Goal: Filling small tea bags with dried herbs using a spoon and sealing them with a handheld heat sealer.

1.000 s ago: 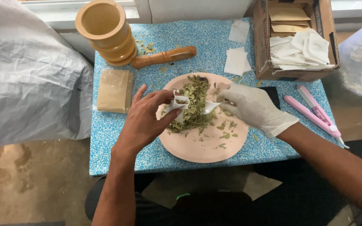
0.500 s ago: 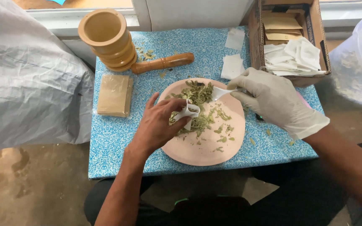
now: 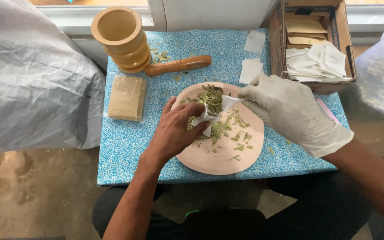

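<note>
1. Dried green herb leaves [image 3: 214,100] sit piled on the far part of a round pink plate [image 3: 210,160], with loose flakes scattered toward its middle. Plate sits near-centre on a blue patterned table [image 3: 125,146].
2. Left hand [image 3: 174,131], bare, pinches a small white paper sachet [image 3: 202,119] over the plate; fingers closed on it, mouth held toward the herb pile.
3. Right hand [image 3: 290,111], in a white glove, grips a white plastic spoon [image 3: 228,103]; the bowl end is at the pile, just beside the sachet.
4. Far left: wooden mortar [image 3: 121,38], with a wooden pestle [image 3: 178,66] lying just right of it.
5. Left of the plate: flat stack of tan packets [image 3: 126,98] in clear wrap.
6. Far right: cardboard box [image 3: 277,40] with white sachets [image 3: 318,62] and tan envelopes inside. Two loose white paper squares [image 3: 250,70] lie on the table left of the box.
7. Pink item [image 3: 327,111] pokes out behind the right wrist; cannot tell what it is.
</note>
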